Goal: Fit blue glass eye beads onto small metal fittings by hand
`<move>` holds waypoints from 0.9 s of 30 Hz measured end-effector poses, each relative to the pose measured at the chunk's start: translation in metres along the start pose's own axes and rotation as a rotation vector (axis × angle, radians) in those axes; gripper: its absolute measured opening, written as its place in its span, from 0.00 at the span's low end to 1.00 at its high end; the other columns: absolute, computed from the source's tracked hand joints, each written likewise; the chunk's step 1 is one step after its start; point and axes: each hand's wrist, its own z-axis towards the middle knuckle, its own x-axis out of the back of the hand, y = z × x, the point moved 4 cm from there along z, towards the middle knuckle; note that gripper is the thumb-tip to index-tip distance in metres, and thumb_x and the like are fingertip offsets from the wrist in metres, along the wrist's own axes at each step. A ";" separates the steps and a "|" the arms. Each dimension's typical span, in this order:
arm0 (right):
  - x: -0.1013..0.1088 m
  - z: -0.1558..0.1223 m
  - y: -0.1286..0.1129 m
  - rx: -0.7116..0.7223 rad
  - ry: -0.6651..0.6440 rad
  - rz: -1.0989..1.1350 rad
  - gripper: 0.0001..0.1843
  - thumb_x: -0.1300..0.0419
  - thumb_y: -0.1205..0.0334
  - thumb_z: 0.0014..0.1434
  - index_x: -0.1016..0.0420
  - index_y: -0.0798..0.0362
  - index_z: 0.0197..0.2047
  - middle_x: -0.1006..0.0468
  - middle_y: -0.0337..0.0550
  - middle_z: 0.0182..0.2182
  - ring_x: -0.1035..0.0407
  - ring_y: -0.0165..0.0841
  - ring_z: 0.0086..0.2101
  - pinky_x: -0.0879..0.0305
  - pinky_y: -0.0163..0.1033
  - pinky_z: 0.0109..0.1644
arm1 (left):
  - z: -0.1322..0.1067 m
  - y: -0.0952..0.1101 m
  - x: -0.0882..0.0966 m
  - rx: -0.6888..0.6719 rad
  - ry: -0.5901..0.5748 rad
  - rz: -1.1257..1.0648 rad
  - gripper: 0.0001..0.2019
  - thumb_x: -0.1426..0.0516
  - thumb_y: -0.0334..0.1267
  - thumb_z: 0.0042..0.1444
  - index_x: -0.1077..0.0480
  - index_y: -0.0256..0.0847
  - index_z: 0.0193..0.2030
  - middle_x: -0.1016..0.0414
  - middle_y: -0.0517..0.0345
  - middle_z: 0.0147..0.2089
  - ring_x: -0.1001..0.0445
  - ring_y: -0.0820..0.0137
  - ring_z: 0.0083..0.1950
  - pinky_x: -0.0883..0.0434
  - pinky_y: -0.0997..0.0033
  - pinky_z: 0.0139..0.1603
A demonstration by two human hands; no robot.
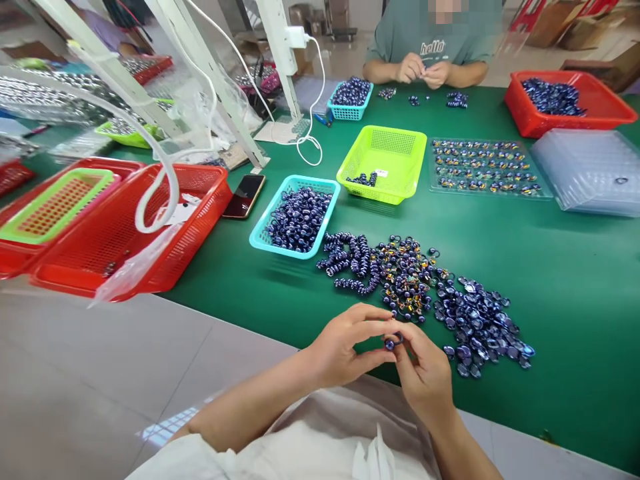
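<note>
My left hand (pixel 345 343) and my right hand (pixel 424 368) meet at the table's near edge. Between their fingertips is a small dark-blue ring-shaped piece (pixel 393 342) with a round shiny end; both hands pinch it. Just beyond my fingers lies a pile of blue pieces with orange and gold parts (pixel 407 273). Left of that pile, ring-shaped pieces (pixel 357 257) lie in stacked rows. To the right spreads a heap of loose glossy dark-blue caps (pixel 477 323). A light-blue basket (pixel 257 240) full of similar dark-blue pieces stands at the left.
Further back are a lime-green basket (pixel 385 187), a clear tray of finished-looking pieces (pixel 487 167), stacked clear trays (pixel 590 170) and a red basket (pixel 525 120). A phone (pixel 244 195) lies beside red baskets (pixel 200 253). A co-worker (pixel 433 47) sits opposite, hands together.
</note>
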 end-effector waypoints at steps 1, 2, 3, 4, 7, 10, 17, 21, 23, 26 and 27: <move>-0.001 0.003 -0.002 0.028 -0.010 -0.016 0.18 0.46 0.68 0.66 0.28 0.44 0.56 0.19 0.44 0.41 0.23 0.36 0.40 0.26 0.39 0.41 | -0.001 0.002 0.004 -0.032 0.030 0.040 0.16 0.36 0.35 0.56 0.24 0.45 0.53 0.22 0.46 0.52 0.23 0.63 0.52 0.24 0.63 0.52; -0.003 0.006 -0.004 0.054 -0.024 -0.026 0.19 0.47 0.69 0.66 0.29 0.44 0.58 0.19 0.44 0.43 0.23 0.37 0.42 0.25 0.39 0.42 | -0.001 0.004 0.007 -0.049 0.050 0.070 0.14 0.36 0.35 0.57 0.23 0.45 0.51 0.22 0.46 0.50 0.22 0.64 0.50 0.23 0.66 0.49; -0.006 0.008 -0.006 0.078 -0.040 -0.030 0.22 0.47 0.69 0.67 0.31 0.44 0.61 0.19 0.45 0.45 0.23 0.37 0.43 0.25 0.40 0.44 | -0.001 0.004 0.011 -0.058 0.064 0.096 0.12 0.37 0.34 0.58 0.22 0.45 0.50 0.23 0.47 0.49 0.22 0.66 0.47 0.23 0.68 0.46; -0.009 0.010 -0.008 0.097 -0.060 -0.031 0.24 0.48 0.69 0.67 0.34 0.44 0.64 0.20 0.46 0.46 0.23 0.37 0.44 0.25 0.40 0.45 | -0.001 0.004 0.016 -0.062 0.077 0.126 0.12 0.38 0.34 0.59 0.22 0.46 0.49 0.23 0.48 0.48 0.21 0.67 0.45 0.22 0.70 0.44; -0.019 0.011 -0.012 0.120 -0.110 -0.033 0.31 0.49 0.70 0.68 0.47 0.44 0.71 0.21 0.48 0.50 0.23 0.36 0.45 0.24 0.42 0.47 | 0.004 -0.001 0.043 -0.076 0.185 0.285 0.12 0.38 0.33 0.59 0.22 0.46 0.49 0.22 0.52 0.44 0.21 0.70 0.41 0.23 0.72 0.42; -0.020 0.010 -0.009 0.101 -0.110 -0.037 0.32 0.50 0.69 0.69 0.53 0.45 0.73 0.23 0.47 0.52 0.23 0.35 0.45 0.25 0.42 0.48 | 0.014 -0.013 0.093 -0.017 0.442 0.557 0.09 0.37 0.36 0.58 0.21 0.45 0.46 0.21 0.53 0.44 0.21 0.67 0.44 0.24 0.67 0.49; 0.040 0.008 0.016 -0.088 0.181 -0.242 0.16 0.45 0.63 0.68 0.30 0.46 0.58 0.22 0.44 0.49 0.23 0.34 0.40 0.27 0.41 0.46 | 0.024 -0.068 0.166 0.350 0.342 0.912 0.18 0.42 0.41 0.60 0.25 0.39 0.55 0.26 0.45 0.60 0.30 0.50 0.62 0.31 0.48 0.61; 0.065 0.005 0.025 -0.119 0.236 -0.426 0.07 0.43 0.62 0.66 0.25 0.49 0.46 0.21 0.43 0.41 0.26 0.34 0.36 0.29 0.40 0.39 | 0.018 -0.058 0.140 0.193 0.484 0.899 0.17 0.43 0.39 0.62 0.26 0.39 0.56 0.27 0.43 0.59 0.30 0.51 0.62 0.32 0.46 0.62; 0.057 0.007 0.025 -0.046 0.113 -0.487 0.07 0.43 0.64 0.66 0.25 0.50 0.45 0.22 0.44 0.39 0.28 0.36 0.37 0.30 0.41 0.41 | 0.016 -0.045 0.111 0.076 0.533 0.820 0.15 0.42 0.36 0.62 0.26 0.41 0.55 0.25 0.46 0.57 0.28 0.55 0.59 0.32 0.49 0.62; 0.035 0.014 0.025 0.064 -0.060 -0.626 0.08 0.43 0.66 0.65 0.25 0.53 0.46 0.24 0.48 0.39 0.31 0.41 0.41 0.31 0.46 0.45 | 0.018 -0.031 0.057 -0.072 0.345 0.606 0.15 0.42 0.31 0.61 0.27 0.43 0.54 0.24 0.48 0.55 0.27 0.60 0.57 0.29 0.54 0.60; 0.028 0.017 0.026 0.079 -0.094 -0.678 0.08 0.43 0.67 0.65 0.25 0.54 0.45 0.24 0.50 0.38 0.31 0.42 0.41 0.31 0.48 0.44 | 0.018 -0.028 0.040 -0.097 0.260 0.531 0.15 0.42 0.30 0.61 0.27 0.43 0.54 0.25 0.48 0.55 0.27 0.61 0.57 0.28 0.55 0.59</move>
